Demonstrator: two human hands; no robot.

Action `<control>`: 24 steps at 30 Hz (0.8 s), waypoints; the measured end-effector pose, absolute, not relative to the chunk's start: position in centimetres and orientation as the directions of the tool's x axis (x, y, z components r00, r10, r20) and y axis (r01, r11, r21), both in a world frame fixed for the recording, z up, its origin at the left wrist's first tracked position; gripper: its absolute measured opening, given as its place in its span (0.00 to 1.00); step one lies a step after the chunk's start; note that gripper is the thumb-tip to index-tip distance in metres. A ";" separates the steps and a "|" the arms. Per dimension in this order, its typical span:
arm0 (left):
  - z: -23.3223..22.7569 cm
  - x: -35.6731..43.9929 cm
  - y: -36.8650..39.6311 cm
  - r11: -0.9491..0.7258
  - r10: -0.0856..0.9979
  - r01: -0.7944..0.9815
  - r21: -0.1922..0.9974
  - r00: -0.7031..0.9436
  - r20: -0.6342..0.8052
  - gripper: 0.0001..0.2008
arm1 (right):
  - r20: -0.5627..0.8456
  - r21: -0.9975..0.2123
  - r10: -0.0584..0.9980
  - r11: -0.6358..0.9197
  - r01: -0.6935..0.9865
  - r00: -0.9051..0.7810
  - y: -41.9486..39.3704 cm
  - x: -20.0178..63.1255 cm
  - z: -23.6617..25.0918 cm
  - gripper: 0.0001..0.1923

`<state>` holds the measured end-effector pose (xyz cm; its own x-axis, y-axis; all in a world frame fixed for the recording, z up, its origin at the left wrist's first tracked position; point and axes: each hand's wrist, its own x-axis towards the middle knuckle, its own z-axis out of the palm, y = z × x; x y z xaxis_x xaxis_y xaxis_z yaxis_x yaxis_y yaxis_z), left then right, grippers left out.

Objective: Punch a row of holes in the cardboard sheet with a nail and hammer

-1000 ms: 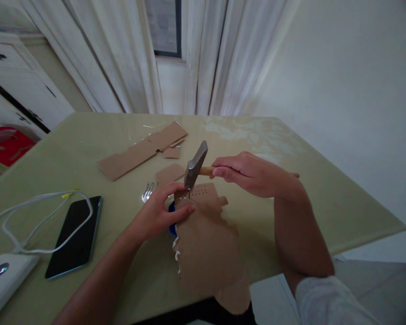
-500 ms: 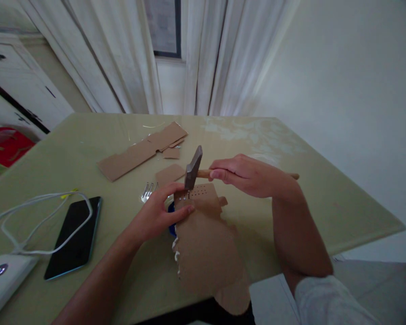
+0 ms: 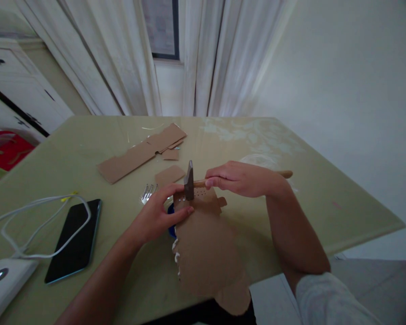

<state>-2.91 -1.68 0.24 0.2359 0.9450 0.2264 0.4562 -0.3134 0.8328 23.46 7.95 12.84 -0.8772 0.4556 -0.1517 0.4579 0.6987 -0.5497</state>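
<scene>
My right hand [image 3: 235, 178] is wrapped round the wooden handle of a hammer [image 3: 188, 183]. The hammer's metal head rests over the far end of a brown cardboard piece [image 3: 206, 248], by rows of small holes and a few shiny nail heads. Gripping the left edge of this cardboard is my left hand [image 3: 162, 210], with thumb on top and fingers near the hammer head. Something blue and round [image 3: 171, 221] sits partly hidden under the cardboard. White, string-like bits hang along the cardboard's left edge.
Several loose nails [image 3: 149, 193] lie left of the cardboard. Farther back are a long cardboard strip [image 3: 138, 155] and a small scrap [image 3: 170, 174]. At left, a phone [image 3: 75, 241] lies under a white cable [image 3: 37, 256] beside a white power strip [image 3: 8, 275].
The hammer head has come down onto the cardboard, and my right hand has lowered and shifted slightly left with it. My left hand keeps its hold.
</scene>
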 end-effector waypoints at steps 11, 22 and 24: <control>0.2 -2.8 -1.7 -0.310 0.946 0.460 0.832 0.239 0.219 0.17 | -0.161 -0.565 0.436 0.695 0.445 -0.885 8.3 23.4 12.4 0.18; 0.3 -2.8 -1.6 -0.313 0.945 0.465 0.829 0.239 0.223 0.17 | -0.158 -0.564 0.437 0.696 0.445 -0.885 8.3 23.3 12.4 0.18; 0.4 -2.8 -1.6 -0.314 0.945 0.461 0.830 0.237 0.226 0.17 | -0.142 -0.572 0.452 0.688 0.446 -0.881 8.3 23.3 12.5 0.18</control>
